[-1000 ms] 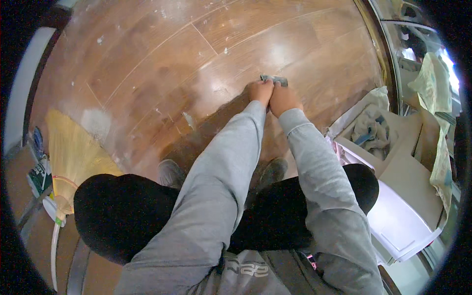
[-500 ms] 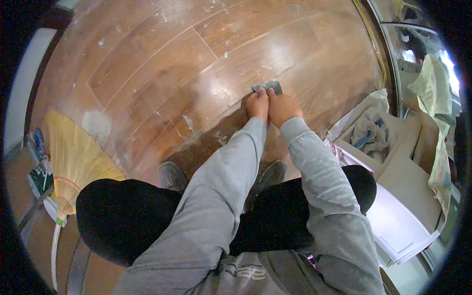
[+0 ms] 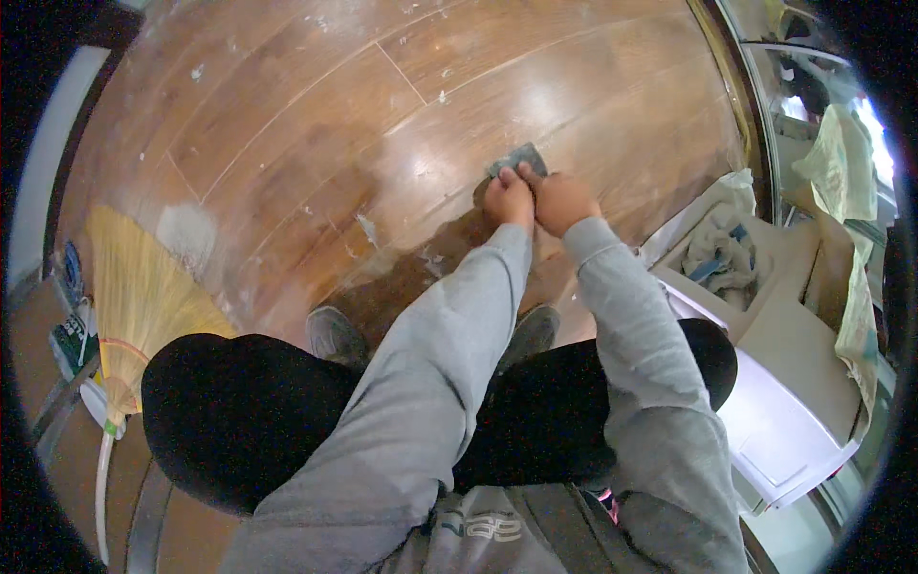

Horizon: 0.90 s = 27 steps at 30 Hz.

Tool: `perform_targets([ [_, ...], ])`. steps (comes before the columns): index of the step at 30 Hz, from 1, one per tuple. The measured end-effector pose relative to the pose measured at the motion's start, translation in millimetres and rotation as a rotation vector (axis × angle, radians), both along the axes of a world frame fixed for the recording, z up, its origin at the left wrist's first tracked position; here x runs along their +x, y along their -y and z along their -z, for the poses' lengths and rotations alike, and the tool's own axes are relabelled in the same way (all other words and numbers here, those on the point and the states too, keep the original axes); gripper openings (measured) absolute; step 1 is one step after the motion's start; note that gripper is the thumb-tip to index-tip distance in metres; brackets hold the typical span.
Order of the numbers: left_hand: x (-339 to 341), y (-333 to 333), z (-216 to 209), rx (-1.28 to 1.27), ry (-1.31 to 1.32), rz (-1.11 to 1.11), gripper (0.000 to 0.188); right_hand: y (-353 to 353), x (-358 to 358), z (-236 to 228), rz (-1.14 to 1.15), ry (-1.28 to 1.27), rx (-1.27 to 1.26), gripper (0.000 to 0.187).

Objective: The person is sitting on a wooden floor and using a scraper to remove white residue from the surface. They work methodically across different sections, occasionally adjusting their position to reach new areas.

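Note:
A grey, flat-bladed scraper [image 3: 520,156] is at the wood-look floor, a little beyond my hands, its blade tilted up to the right. My left hand [image 3: 509,201] is closed, its thumb and fingers at the near edge of the blade. Beside it my right hand [image 3: 566,201] is also closed around the scraper, with a finger stretched along the blade. The handle is hidden by the hands. Pale scrapings and smears lie on the floor [image 3: 316,124], and a darker patch spreads between the scraper and my shoes.
A straw broom [image 3: 143,297] with a white handle leans at the left, near a pale floor patch [image 3: 187,239]. To the right stands a white plastic drawer unit [image 3: 775,430] with crumpled cloths [image 3: 722,258] on top. A mirrored sliding door [image 3: 813,115] borders the right side.
The scraper has shifted slightly away from me and to the left, and its blade has turned. My right hand has moved a little to the right of the left one.

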<state>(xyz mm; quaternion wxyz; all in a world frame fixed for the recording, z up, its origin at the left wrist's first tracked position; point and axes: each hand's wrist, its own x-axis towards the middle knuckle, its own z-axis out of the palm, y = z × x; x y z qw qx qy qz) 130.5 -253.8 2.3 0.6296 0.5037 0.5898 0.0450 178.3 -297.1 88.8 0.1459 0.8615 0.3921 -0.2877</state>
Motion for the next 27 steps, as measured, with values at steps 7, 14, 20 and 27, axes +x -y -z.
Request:
perform_targets([
  [7,-2,-2,5,0.001,-0.018,-0.064,0.050,-7,8,0,0.000,0.000,0.115,0.047],
  [14,-11,-1,-2,0.056,-0.025,-0.102,0.050,-5,-6,6,0.036,0.006,0.042,0.048],
  [20,-19,-2,-5,-0.041,-0.051,-0.068,0.052,-8,-11,2,0.042,-0.021,-0.010,0.049],
  [27,-14,-13,17,0.065,0.012,-0.119,0.058,-24,-12,-2,0.063,-0.006,0.042,0.046],
])
